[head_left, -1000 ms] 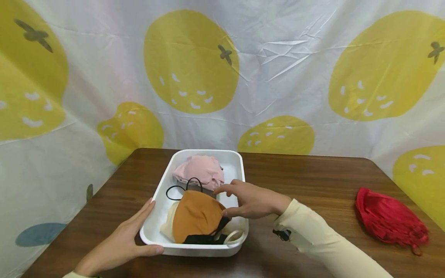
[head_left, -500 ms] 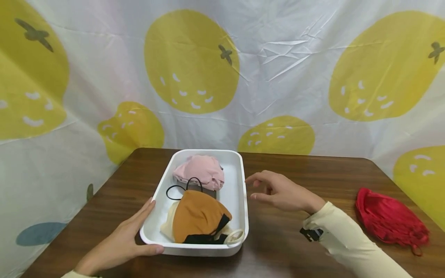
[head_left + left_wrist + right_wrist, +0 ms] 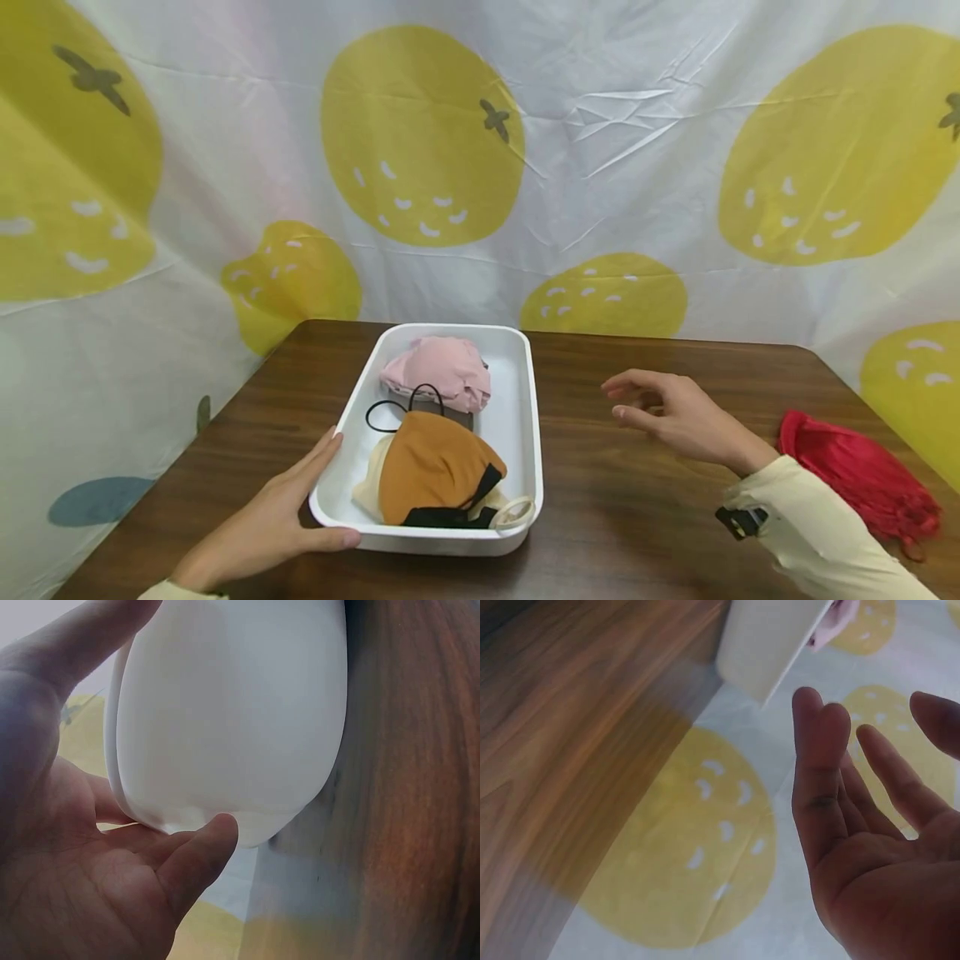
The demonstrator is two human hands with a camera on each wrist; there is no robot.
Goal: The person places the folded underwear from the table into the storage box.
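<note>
A white plastic tray [image 3: 538,433] stands on the table, holding folded cloth pieces. My left hand [image 3: 273,508] holds its near left corner, thumb against the near wall and fingers along the left side. Inside, an orange cloth piece with black trim [image 3: 435,467] lies over a cream one [image 3: 369,487]; a pink cloth bundle [image 3: 442,371] sits at the far end. Thin black loops [image 3: 384,416] lie between them. My right hand [image 3: 686,417] is over the table right of the tray, fingers loosely bent and holding nothing. Farther right lies a shiny red gathered cloth [image 3: 855,475], partly covered by the right sleeve.
The brown wooden table [image 3: 600,517] ends at a white curtain [image 3: 585,192] printed with large yellow fruit, which hangs behind and at both sides. A small black device [image 3: 741,522] is strapped at the right wrist.
My right hand has withdrawn from above the orange cloth, out over the tray's right rim, and moved right toward the red cloth. The left hand stays on the tray's corner.
</note>
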